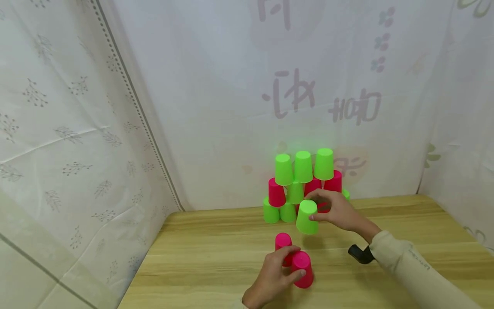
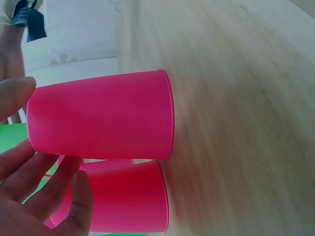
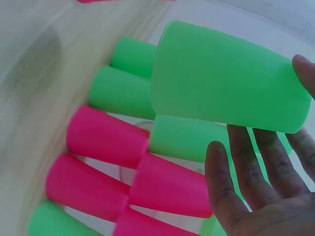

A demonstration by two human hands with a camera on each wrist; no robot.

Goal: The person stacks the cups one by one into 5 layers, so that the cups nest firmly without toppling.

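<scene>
My right hand (image 1: 341,210) pinches an upside-down green cup (image 1: 307,218) between thumb and fingers, in front of the cup pyramid. In the right wrist view that green cup (image 3: 226,78) is apart from the stacked cups behind it. My left hand (image 1: 272,274) grips an upside-down pink cup (image 1: 302,270) near its base, low over the wooden table. Just behind it stands a second pink cup (image 1: 283,241), partly hidden by the left fingers; both also show in the left wrist view, the gripped pink cup (image 2: 101,118) nearer the camera.
The pyramid has three tiers of green and pink upside-down cups, with three green cups (image 1: 303,167) on top. Its lower right is hidden by the right hand. A black object (image 1: 360,254) lies by the right sleeve. Patterned curtain (image 1: 231,107) hangs behind the wooden table (image 1: 208,249).
</scene>
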